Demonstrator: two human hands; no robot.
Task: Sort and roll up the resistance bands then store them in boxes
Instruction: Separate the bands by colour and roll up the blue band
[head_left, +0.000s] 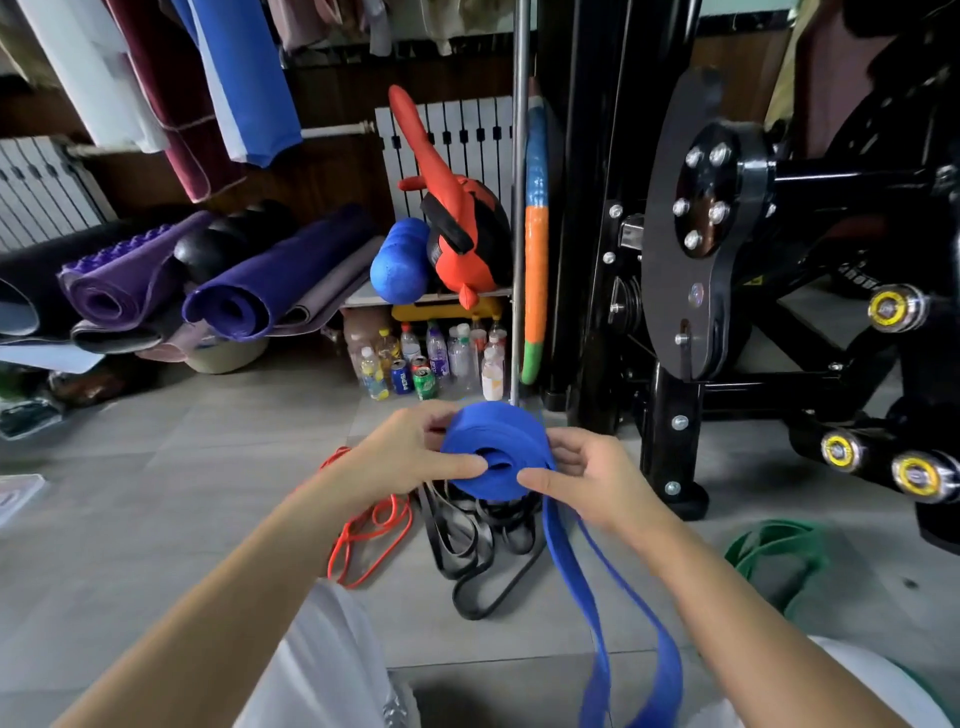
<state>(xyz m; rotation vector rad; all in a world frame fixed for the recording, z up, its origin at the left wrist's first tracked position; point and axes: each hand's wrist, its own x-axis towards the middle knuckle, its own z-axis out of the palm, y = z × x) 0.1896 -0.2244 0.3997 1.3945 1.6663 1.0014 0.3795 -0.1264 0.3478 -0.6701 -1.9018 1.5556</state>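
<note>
We're mid-roll on the blue band; it's up in the air over the floor, left hand pinching the coil, right hand gripping its edge; loose tail hangs down, so next it probably needs winding in; red band, black bands, green band wait.

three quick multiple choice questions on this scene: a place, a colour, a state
1. Where does the thin orange rubber band lie?
A. on the grey floor, left of the black rubber bands
B. inside a box
C. over the machine

2. What colour is the wide rubber band held by the left hand and right hand?
A. green
B. black
C. blue

3. How is that band?
A. fully rolled
B. partly rolled, tail hanging
C. lying flat

Answers:
1 A, it lies beside the black pile.
2 C, a blue roll sits between the hands.
3 B, two strands hang below the roll.
</note>
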